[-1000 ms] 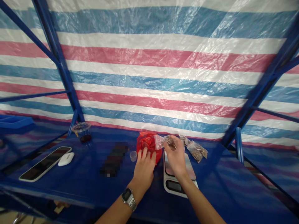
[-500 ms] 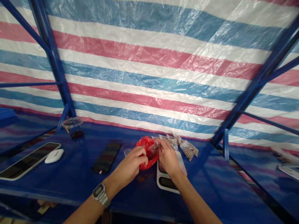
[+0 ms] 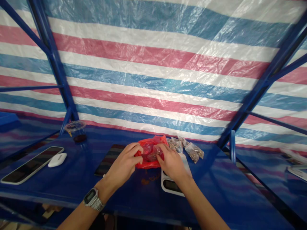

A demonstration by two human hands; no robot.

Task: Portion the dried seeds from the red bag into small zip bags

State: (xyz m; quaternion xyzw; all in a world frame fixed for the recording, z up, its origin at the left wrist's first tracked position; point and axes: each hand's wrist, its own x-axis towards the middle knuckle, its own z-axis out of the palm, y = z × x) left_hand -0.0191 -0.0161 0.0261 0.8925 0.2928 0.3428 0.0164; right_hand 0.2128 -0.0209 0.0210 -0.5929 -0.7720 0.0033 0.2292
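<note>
A red plastic bag (image 3: 152, 163) lies spread between my hands, its mouth facing up. My left hand (image 3: 127, 159), below which a metal watch circles the wrist, pinches the bag's left edge. On the other side my right hand (image 3: 171, 161) has its fingers curled at the bag's right part, over clear plastic inside; exactly what they grip is partly hidden. Under the right hand sits a white digital scale (image 3: 165, 185), partly covered. Several small clear bags with brownish contents (image 3: 194, 151) lie behind and right of the scale.
A dark phone (image 3: 111, 158) lies left of my left hand. Farther left are a larger phone (image 3: 31, 166), a white earbud case (image 3: 57, 159) and a clear cup (image 3: 76, 131) with dark liquid. Blue metal posts (image 3: 55, 70) and a striped sheet (image 3: 144, 80) stand behind the blue table (image 3: 134, 204).
My left hand has moved left, pulling the red bag wider. My right hand has shifted slightly left at the bag. The small clear bags stay in place.
</note>
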